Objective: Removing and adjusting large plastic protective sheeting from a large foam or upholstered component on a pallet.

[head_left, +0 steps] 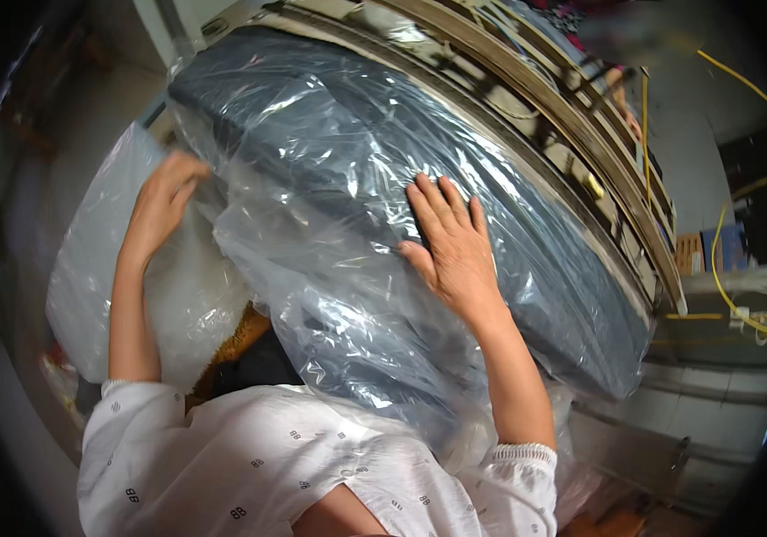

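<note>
A clear plastic sheet (294, 228), wrinkled and shiny, covers dark blue-grey material (312, 107) in front of me and hangs down toward my lap. The material looks like folded cloth, but the plastic blurs its details. My right hand (451, 246) lies flat on the plastic with its fingers spread. At the sheet's left edge, my left hand (171, 190) is closed, its fingers curled and pinched on the plastic; it is slightly smeared by motion. More cloudy plastic (124, 259) spreads beneath and beside my left forearm.
Long wooden rails (527, 80) run along the far side of the covered material. Beyond them, a person's arm (621, 94) shows at the upper right. Yellow cords (717, 259) hang at the right, near a blue box (734, 246).
</note>
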`<state>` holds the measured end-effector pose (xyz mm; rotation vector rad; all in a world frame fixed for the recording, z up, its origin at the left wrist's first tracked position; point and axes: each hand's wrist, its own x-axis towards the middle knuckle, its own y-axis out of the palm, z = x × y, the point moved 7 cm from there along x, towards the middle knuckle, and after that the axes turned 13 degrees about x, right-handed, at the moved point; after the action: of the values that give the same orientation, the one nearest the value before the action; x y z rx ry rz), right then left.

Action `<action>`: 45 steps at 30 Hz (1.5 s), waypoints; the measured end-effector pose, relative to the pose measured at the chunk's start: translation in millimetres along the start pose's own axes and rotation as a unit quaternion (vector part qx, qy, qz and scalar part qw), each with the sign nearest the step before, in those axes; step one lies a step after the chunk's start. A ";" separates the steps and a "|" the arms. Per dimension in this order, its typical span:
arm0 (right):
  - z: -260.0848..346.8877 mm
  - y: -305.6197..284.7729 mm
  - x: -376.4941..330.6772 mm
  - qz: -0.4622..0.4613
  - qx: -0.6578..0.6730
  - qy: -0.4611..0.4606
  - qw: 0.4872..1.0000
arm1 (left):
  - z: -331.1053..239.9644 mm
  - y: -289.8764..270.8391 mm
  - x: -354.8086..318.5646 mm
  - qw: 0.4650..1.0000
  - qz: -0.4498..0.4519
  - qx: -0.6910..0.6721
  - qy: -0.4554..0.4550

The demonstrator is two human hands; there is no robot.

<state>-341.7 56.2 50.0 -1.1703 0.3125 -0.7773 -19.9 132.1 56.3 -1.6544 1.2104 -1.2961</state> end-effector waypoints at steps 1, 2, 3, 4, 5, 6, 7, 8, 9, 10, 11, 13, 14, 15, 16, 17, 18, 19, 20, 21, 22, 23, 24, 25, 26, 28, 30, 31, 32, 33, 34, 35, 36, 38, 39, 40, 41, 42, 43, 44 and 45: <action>2.3 3.6 1.3 0.009 0.004 -0.009 1.000 | -9.4 -0.5 18.0 0.996 -0.031 -0.083 -0.017; 1.7 4.5 2.3 0.013 -0.013 0.009 1.000 | -24.0 2.2 40.1 0.983 -0.064 -0.169 -0.028; 1.4 3.2 2.1 0.013 -0.033 0.030 0.999 | -38.8 7.8 58.1 0.983 -0.094 -0.153 -0.030; 3.4 5.7 3.7 0.018 -0.032 0.023 0.999 | -45.8 13.2 71.1 0.983 -0.125 -0.130 -0.036; 1.9 6.2 3.4 0.020 -0.037 0.029 0.999 | -50.7 22.7 84.1 0.987 -0.154 -0.036 -0.007; 1.3 6.8 3.9 0.022 -0.039 0.031 0.999 | -52.1 31.3 93.3 0.981 -0.181 0.061 0.019; 4.0 8.0 5.9 0.026 -0.040 0.027 0.999 | -43.2 34.9 99.7 0.981 -0.184 0.067 0.009; 5.1 7.4 5.9 0.027 -0.042 0.024 0.998 | -35.9 47.4 111.2 0.990 -0.141 0.020 0.003; 5.7 6.7 6.4 0.031 -0.042 0.028 0.998 | -31.1 56.7 117.7 0.995 -0.097 -0.027 -0.003; 5.9 6.6 5.8 0.033 -0.041 0.035 0.998 | -33.0 56.9 120.9 0.995 -0.099 -0.027 -0.002; 6.2 5.4 6.2 0.030 -0.041 0.034 0.998 | -27.8 59.8 123.7 0.990 -0.076 -0.109 -0.048; 3.2 2.1 6.1 0.025 -0.010 0.035 0.999 | -21.5 61.4 124.8 0.962 -0.079 -0.246 -0.092; 0.2 -0.1 7.5 0.022 0.020 0.037 0.999 | -21.9 59.1 124.4 0.961 -0.083 -0.245 -0.095; -4.5 -2.5 10.6 0.008 0.065 0.047 0.997 | -23.7 55.9 122.5 0.939 -0.086 -0.322 -0.090; -5.5 -9.3 14.4 -0.029 0.129 0.035 0.991 | -28.9 50.3 120.6 0.910 -0.089 -0.397 -0.083; -3.1 -14.6 20.2 -0.042 0.154 0.017 0.987 | -32.4 41.8 118.3 0.909 -0.095 -0.396 -0.086; 0.6 -21.7 29.3 -0.056 0.180 -0.001 0.982 | -37.0 30.9 116.1 0.910 -0.106 -0.393 -0.076; 10.6 -26.5 42.8 -0.055 0.224 -0.032 0.973 | -40.0 21.3 113.7 0.912 -0.116 -0.388 -0.065; 18.3 -26.0 54.8 -0.055 0.223 -0.038 0.972 | -39.7 18.2 112.4 0.913 -0.121 -0.385 -0.065; 23.9 -23.1 66.3 -0.049 0.307 -0.028 0.950 | -39.1 14.6 111.1 0.901 -0.143 -0.405 -0.055; 30.6 -19.2 77.6 -0.035 0.392 -0.023 0.919 | -34.8 8.7 107.0 0.890 -0.169 -0.421 -0.050; 30.3 -8.8 78.9 0.004 0.509 0.057 0.859 | -33.7 4.2 103.0 0.892 -0.179 -0.411 -0.052; 29.4 6.3 73.4 0.118 0.551 0.109 0.819 | -32.6 1.1 100.0 0.910 -0.195 -0.364 -0.048; 23.6 16.6 60.7 0.231 0.578 0.160 0.767 | -26.5 -0.5 94.9 0.921 -0.196 -0.331 -0.063; 7.2 19.7 46.1 0.268 0.502 0.187 0.801 | -21.0 2.6 93.0 0.930 -0.194 -0.301 -0.078; -3.7 6.4 20.4 0.238 0.586 0.254 0.732 | 20.8 12.3 88.9 0.928 -0.224 -0.279 -0.101; -35.5 -2.8 -6.5 0.163 0.630 0.280 0.706 | 88.3 13.9 80.3 0.920 -0.267 -0.212 -0.194; -47.6 -8.7 -18.4 0.148 0.651 0.291 0.685 | 108.3 7.5 80.4 0.923 -0.292 -0.156 -0.196; -53.0 -11.7 -24.7 0.150 0.650 0.291 0.686 | 127.0 1.4 81.1 0.923 -0.315 -0.098 -0.197; -58.2 -13.4 -27.7 0.135 0.658 0.299 0.678 | 150.2 2.3 83.7 0.927 -0.312 -0.074 -0.195; -62.8 -13.1 -29.2 0.117 0.665 0.308 0.670 | 167.3 3.1 87.5 0.927 -0.313 -0.072 -0.197; -62.6 -12.1 -27.9 0.121 0.680 0.296 0.660 | 173.3 1.7 95.3 0.937 -0.307 -0.054 -0.156; -58.8 -12.0 -25.6 0.122 0.680 0.295 0.660 | 176.8 3.1 102.7 0.946 -0.301 -0.036 -0.115; -55.7 -12.8 -23.7 0.088 0.674 0.326 0.657 | 183.3 8.2 115.1 0.950 -0.278 -0.073 -0.124; -58.3 -9.7 -26.2 0.114 0.666 0.339 0.655 | 192.7 14.0 118.8 0.946 -0.251 -0.109 -0.175; -57.9 -10.0 -26.0 0.112 0.666 0.339 0.655 | 199.7 20.0 121.8 0.938 -0.223 -0.146 -0.224; -55.4 -10.7 -24.9 0.135 0.628 0.327 0.693 | 200.8 20.0 124.5 0.938 -0.222 -0.146 -0.223; -52.1 -11.6 -23.3 0.158 0.588 0.314 0.728 | 200.3 20.5 127.9 0.939 -0.217 -0.173 -0.204; -47.8 -11.9 -21.4 0.172 0.572 0.323 0.734 | 199.7 21.2 130.4 0.939 -0.212 -0.201 -0.185; -46.6 -8.9 -22.8 0.171 0.572 0.323 0.734 | 201.1 21.0 130.2 0.939 -0.211 -0.201 -0.184; -48.2 -6.9 -23.4 0.159 0.545 0.315 0.760 | 201.4 21.5 130.1 0.938 -0.204 -0.223 -0.172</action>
<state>-389.6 37.2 33.8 0.2865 0.4948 -0.8319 177.7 -2.0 26.2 -2.4465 1.0248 -0.9315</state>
